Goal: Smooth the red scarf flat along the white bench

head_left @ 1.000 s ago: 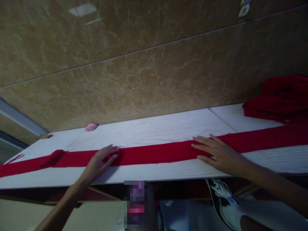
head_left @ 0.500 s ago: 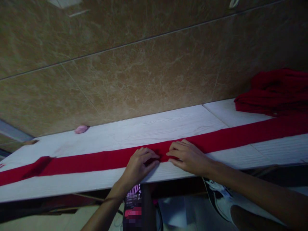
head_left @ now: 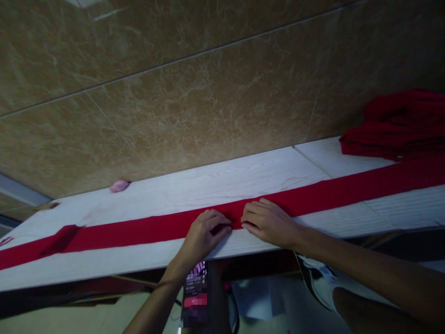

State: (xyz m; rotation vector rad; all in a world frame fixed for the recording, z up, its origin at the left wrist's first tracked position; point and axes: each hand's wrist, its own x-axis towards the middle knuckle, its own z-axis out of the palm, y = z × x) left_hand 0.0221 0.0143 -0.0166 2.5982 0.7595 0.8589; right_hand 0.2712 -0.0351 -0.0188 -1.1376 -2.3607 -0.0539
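Observation:
A long red fabric strip lies flat across the white wood-grain tabletop, with a doubled-over part toward its left end. Near the strip's middle, my left hand pinches its near edge between thumb and fingers. My right hand is a short gap to the right, fingers curled and closed on the same edge. Between the two hands the cloth looks slightly gathered. Both sets of fingertips partly cover the fabric they grip.
Bunched red fabric is heaped at the right against the tiled wall. A small pink lump sits by the wall at left. Below the table's front edge are a phone with a lit screen and a shoe.
My right hand's fingers have closed onto the strip's near edge. My left hand stays almost in place, and the view has shifted slightly.

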